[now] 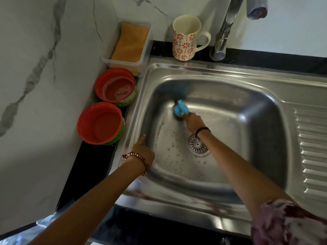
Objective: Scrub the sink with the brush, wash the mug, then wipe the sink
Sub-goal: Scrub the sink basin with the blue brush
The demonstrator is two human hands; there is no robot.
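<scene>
The blue scrub brush [180, 110] is pressing against the soapy floor of the steel sink [265, 82] at its far left, and the right hand [193, 122] is gripping its handle from the near side. The left hand [142, 150] is resting with relaxed fingers on the sink's left rim, well apart from the brush. The floral mug [185, 38] is standing upright on the far ledge, beside the faucet [223, 32].

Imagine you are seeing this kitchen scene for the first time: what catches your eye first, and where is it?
The bright blue brush stands out, held by the right hand against the soapy far-left floor of the steel sink. Next come two red bowls on the dark counter left of the sink, then the flower-patterned mug behind it beside the tap.
</scene>
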